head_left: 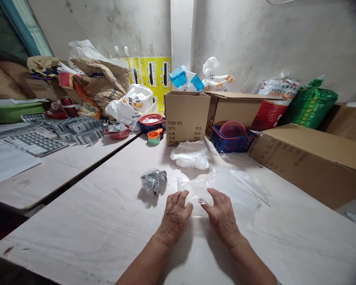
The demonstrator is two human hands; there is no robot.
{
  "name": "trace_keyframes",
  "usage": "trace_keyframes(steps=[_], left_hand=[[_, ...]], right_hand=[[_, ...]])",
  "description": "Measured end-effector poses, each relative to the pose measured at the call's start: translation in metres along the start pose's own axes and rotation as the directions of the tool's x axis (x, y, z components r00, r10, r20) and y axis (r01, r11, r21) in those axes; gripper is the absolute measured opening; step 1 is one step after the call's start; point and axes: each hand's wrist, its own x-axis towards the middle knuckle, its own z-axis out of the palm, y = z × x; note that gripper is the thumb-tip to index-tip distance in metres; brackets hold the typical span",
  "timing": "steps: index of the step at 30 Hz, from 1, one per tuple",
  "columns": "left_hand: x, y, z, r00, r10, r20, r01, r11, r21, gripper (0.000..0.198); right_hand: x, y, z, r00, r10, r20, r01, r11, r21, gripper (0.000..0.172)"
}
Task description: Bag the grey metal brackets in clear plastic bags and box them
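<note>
A small clear plastic bag (196,189) is stretched between my two hands, just above the table. My left hand (175,213) pinches its left side with thumb and fingers. On the opposite side, my right hand (224,215) grips the bag in the same way. To the left lies a dark grey item wrapped in clear plastic (153,181), its exact kind unclear. Beyond my hands rests a bundle of clear plastic bags (191,155). Flat clear plastic bags (235,190) are spread on the table to the right of the held bag.
An upright cardboard box (186,114) stands behind the bundle. At right are a blue basket (233,143) and a large carton (311,158). A tape dispenser (154,137) sits left of the box. Grey parts (80,128) cover the adjoining left table, across a gap.
</note>
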Motion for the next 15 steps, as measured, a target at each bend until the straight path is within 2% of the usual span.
trace_keyframes(steps=[3,9,12,15], left_hand=[[-0.001,-0.0018,0.0005,0.99,-0.124,0.063,0.123,0.992,0.026,0.016],[0.001,-0.0031,-0.0062,0.969,-0.222,0.104,0.219,0.975,0.044,0.018],[0.0015,-0.0045,-0.0073,0.967,-0.24,0.09,0.236,0.97,0.054,0.02],[0.0,-0.0073,-0.0037,0.977,-0.206,0.059,0.203,0.978,0.058,0.018]], right_hand=[[0.0005,-0.0033,0.0004,0.999,-0.047,0.014,0.047,0.998,0.045,0.02],[0.0017,-0.0059,0.0004,0.998,-0.066,0.019,0.064,0.995,0.082,0.018],[0.0017,-0.0053,0.0001,0.997,-0.066,0.029,0.063,0.994,0.09,0.018],[0.0016,-0.0049,0.0015,0.997,-0.072,0.01,0.07,0.993,0.09,0.021]])
